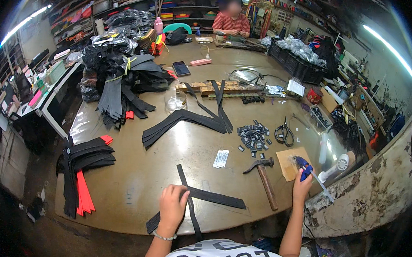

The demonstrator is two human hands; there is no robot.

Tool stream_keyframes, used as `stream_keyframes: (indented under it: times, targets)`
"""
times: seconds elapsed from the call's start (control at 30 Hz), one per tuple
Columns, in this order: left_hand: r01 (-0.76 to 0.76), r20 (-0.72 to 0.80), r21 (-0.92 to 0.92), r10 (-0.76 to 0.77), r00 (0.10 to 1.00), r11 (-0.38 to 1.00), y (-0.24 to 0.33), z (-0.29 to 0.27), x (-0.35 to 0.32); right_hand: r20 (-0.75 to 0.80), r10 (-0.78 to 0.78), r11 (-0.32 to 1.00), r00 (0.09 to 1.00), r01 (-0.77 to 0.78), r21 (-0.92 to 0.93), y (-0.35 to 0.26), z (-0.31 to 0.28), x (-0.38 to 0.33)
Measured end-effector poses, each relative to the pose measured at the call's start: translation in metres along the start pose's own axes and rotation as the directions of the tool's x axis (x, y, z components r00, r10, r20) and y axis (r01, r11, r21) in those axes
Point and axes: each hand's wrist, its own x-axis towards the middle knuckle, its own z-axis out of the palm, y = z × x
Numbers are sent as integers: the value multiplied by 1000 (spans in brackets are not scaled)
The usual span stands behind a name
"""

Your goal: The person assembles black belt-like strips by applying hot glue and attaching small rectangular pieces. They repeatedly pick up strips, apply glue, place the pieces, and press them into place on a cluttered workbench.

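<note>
My left hand [172,206] presses down on crossed black webbing straps [216,198] at the near edge of the brown table [143,171]. A narrow black strap [187,195] runs diagonally under the hand. My right hand [302,184] grips a blue-handled tool [305,168] with a thin metal tip, held over a square of cardboard [288,163] at the right. A hammer [265,178] with a wooden handle lies between the two hands.
Scissors [284,132], a heap of small black buckles [253,136], a white tag [221,158] and a V-shaped bundle of black straps [183,120] lie mid-table. Piles of black and orange strips [85,168] sit left. A person in a striped shirt [231,23] works at the far end.
</note>
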Motion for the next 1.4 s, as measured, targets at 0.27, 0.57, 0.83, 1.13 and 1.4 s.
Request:
stream_keyframes:
  times: [0.27,0.57,0.83,1.13,1.4]
  targets:
    - [-82,105,-58,87,991,995,-4,-9,-4,17,43,995,999,-41,-86,3,-2,0]
    - [-160,124,-93,171,977,983,-3,-13,-23,3,138,982,990,-136,-130,0,0,0]
    - [-232,83,-102,241,967,967,-10,-12,-28,22,93,988,995,-90,-128,0,0,1]
    - [-234,42,-82,238,970,969,-9,-9,-28,6,-24,996,1000,25,-90,8,2,3]
    - [-164,23,-187,171,985,969,-11,-9,-26,20,36,993,999,-33,-113,14,3,5]
